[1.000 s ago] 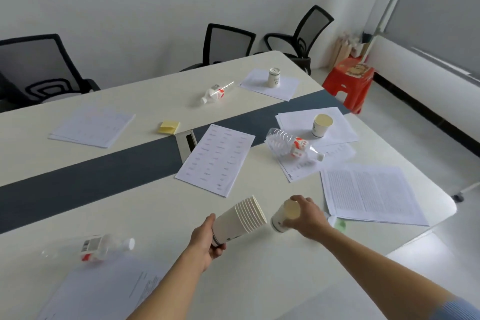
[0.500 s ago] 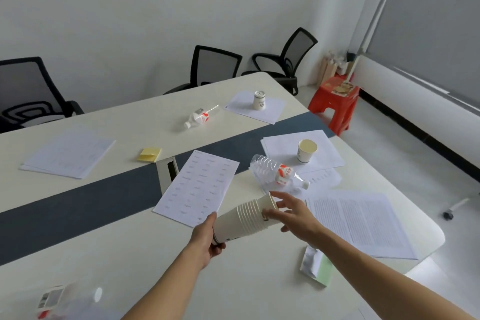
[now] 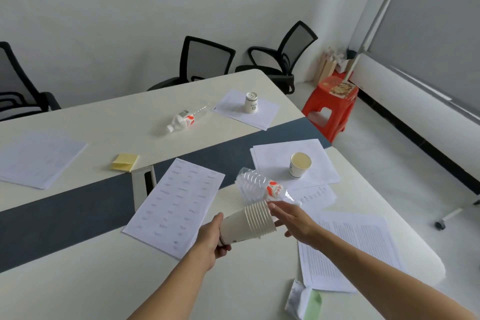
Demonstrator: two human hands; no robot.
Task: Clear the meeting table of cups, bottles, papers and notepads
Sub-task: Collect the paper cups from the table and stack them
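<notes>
My left hand (image 3: 211,240) grips the base end of a stack of white paper cups (image 3: 246,223), held on its side above the table. My right hand (image 3: 293,221) is at the stack's rim end, fingers straight and touching the rims. Just beyond lies a crushed clear bottle (image 3: 259,187) with a red label. An upright paper cup (image 3: 299,164) stands on sheets (image 3: 275,158) to the right. Farther off are a second bottle (image 3: 185,119) lying down and an upturned cup (image 3: 251,102) on a sheet. A printed sheet (image 3: 179,202) lies left of the stack.
Yellow sticky notes (image 3: 125,162) sit by the table's cable slot (image 3: 144,184). Paper stacks lie at the far left (image 3: 39,158) and near right (image 3: 355,249). A crumpled packet (image 3: 304,300) lies at the near edge. Black chairs (image 3: 205,60) and a red stool (image 3: 330,104) stand beyond the table.
My right hand pushed a single cup into the stack and has now let go, its fingers straightening at the rim. The view shifted up and right.
</notes>
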